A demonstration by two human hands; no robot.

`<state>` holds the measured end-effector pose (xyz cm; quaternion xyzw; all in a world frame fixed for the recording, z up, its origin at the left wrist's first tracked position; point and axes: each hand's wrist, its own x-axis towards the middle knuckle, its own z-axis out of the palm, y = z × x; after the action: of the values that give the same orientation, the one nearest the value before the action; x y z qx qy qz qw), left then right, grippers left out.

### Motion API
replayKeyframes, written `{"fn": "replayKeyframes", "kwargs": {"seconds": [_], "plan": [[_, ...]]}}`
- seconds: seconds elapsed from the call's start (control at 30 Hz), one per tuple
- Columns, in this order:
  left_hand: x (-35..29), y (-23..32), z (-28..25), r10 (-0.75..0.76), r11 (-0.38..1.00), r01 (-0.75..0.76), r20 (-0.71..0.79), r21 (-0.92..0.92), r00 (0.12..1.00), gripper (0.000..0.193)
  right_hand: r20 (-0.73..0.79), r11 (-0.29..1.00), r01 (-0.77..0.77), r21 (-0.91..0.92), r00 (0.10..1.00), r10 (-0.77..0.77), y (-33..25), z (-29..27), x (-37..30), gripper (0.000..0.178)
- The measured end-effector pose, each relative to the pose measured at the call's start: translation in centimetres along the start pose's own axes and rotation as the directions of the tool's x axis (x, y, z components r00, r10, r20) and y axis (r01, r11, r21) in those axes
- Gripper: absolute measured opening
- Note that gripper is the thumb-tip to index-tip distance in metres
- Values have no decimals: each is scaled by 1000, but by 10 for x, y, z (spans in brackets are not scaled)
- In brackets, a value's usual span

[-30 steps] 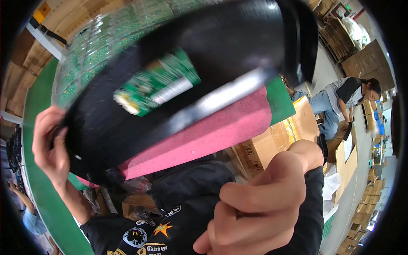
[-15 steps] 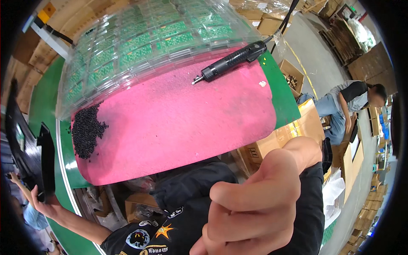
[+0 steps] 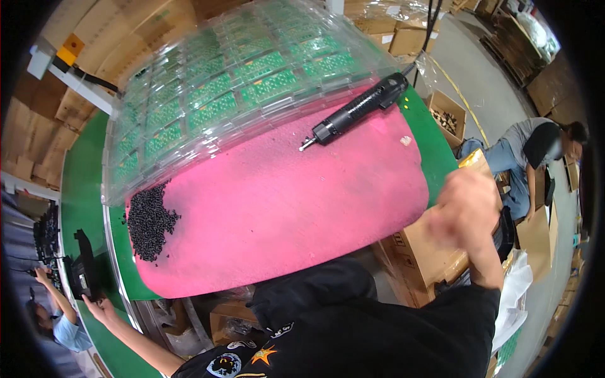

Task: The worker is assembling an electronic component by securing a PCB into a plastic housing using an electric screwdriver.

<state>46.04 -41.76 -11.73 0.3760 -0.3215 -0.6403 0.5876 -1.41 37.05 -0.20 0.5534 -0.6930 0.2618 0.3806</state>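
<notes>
At the far left, my left hand [image 3: 101,310] is at the lower end of a black plastic part [image 3: 86,268], with its fingers against the part's edge. The part stands tilted over the green tabletop. My right hand [image 3: 467,211] is raised off the right front corner of the pink mat [image 3: 302,214]; motion smears its fingers. A heap of small black screws [image 3: 150,220] lies on the mat's left end. An electric screwdriver [image 3: 360,110], black with a metal bit, rests at the mat's upper right, apart from both hands.
Clear plastic trays [image 3: 252,120] of green circuit boards stand along the mat's far side. A cardboard box [image 3: 419,258] sits below the right table edge. Another person [image 3: 523,157] sits at the right; one more [image 3: 57,321] works at the far left.
My right hand has moved up, away from my chest, to beside the mat's right end. My left hand and the black part have shifted right in the picture, and the part looks smaller. The screwdriver stays lying.
</notes>
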Motion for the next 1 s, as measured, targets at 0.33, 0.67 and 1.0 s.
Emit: {"fn": "replayKeyframes", "kwargs": {"seconds": [0.33,0.67,1.0], "plan": [[-174,-20,185,598,458,-772,490,441,634,46,-293,-295,-234,-926,-43,955,41,-161,-443,75],[-327,-97,376,177,541,-840,973,31,150,17,-428,-612,-495,-617,-441,789,-26,-174,-507,42],[-366,-182,406,40,666,-740,995,-92,-88,10,70,365,-759,-539,392,917,-43,-127,-211,14]]}}
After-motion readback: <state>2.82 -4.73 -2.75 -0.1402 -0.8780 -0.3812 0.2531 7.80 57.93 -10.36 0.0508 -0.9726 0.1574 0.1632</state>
